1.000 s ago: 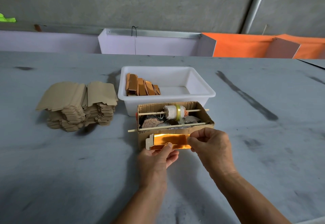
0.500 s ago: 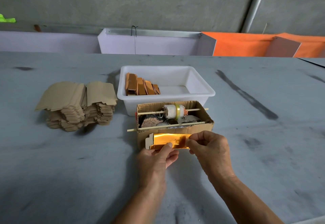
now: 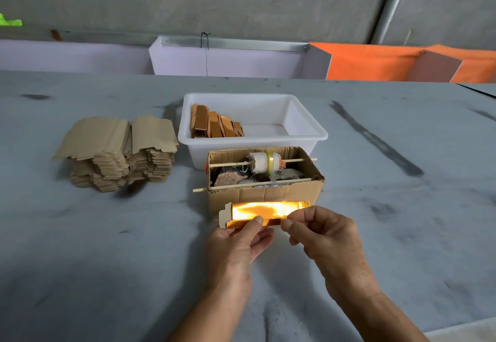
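Gold-foil carton [image 3: 264, 211] is pinched by fingers of left hand [image 3: 236, 245] and right hand [image 3: 326, 237], just in front of the cardboard box [image 3: 268, 194]; white tub [image 3: 319, 135] behind that, flat blanks [image 3: 118, 153] stacked left on the surface [image 3: 80, 247]

Grey smudged table [image 3: 80, 261], three items.
We log a cardboard box [image 3: 268, 193] just beyond left hand [image 3: 236, 245] and right hand [image 3: 327, 237], white tub [image 3: 308, 137] behind it, card stack [image 3: 115, 153] beyond-left of both.
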`<act>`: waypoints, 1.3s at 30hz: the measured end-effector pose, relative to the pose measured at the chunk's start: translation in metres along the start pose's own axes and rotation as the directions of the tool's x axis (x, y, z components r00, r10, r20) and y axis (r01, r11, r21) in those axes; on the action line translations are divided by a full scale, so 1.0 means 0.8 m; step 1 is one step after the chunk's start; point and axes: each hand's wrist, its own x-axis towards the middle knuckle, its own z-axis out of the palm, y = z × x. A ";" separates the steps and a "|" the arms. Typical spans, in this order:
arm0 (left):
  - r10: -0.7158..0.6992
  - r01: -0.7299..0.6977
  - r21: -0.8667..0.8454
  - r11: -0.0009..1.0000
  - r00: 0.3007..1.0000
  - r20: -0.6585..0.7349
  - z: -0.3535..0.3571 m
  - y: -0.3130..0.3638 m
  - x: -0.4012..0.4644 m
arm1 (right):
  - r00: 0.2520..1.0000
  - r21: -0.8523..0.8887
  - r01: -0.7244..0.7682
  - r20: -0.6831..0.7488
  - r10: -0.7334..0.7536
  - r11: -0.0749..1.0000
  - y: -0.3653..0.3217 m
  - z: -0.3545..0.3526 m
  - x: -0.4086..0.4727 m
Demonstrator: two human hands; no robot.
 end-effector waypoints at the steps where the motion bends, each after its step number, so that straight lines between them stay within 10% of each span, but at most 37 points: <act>1: -0.006 0.006 -0.011 1.000 1.000 -0.002 -0.001 0.000 -0.002 | 1.000 0.031 -0.009 0.006 0.009 0.999 0.001 -0.001 -0.003; 39: -0.045 0.046 -0.017 0.999 0.999 0.019 -0.001 -0.006 -0.019 | 0.992 0.057 -0.048 0.120 0.041 0.997 0.011 0.010 -0.016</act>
